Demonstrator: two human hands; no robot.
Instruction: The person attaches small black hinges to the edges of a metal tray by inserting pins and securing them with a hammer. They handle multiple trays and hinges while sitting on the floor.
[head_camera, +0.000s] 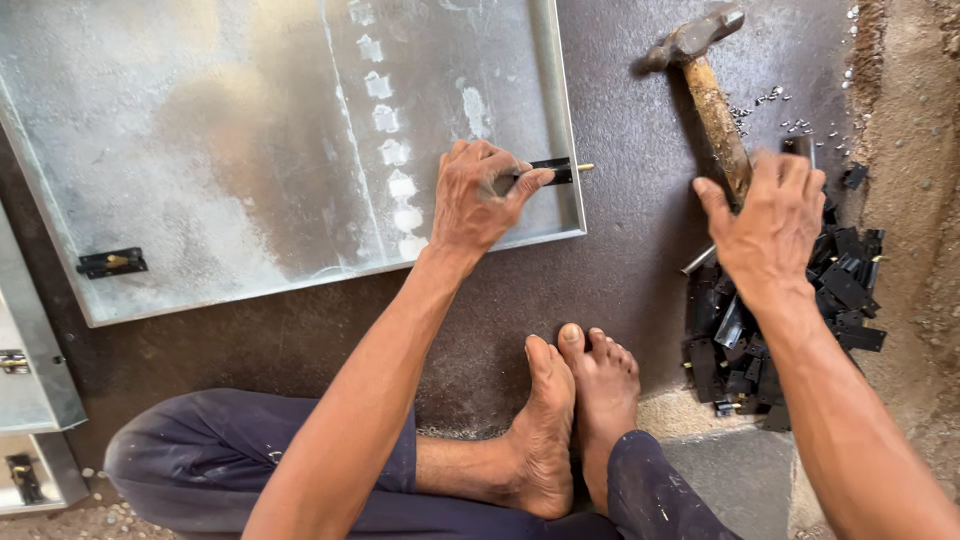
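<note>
The right hand (768, 228) is motion-blurred and covers the lower end of the hammer (712, 100) handle, so its grip can't be made out. It also hides part of the pile of black brackets (800, 320). The galvanized sheet (250, 130) runs off the top edge. The left hand (478, 195) covers most of the small black latch (553, 170).

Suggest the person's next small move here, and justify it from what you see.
Probably close the right hand on the hammer handle: the left hand holds a black latch against the metal sheet rim, and the right hand is by the handle.
</note>
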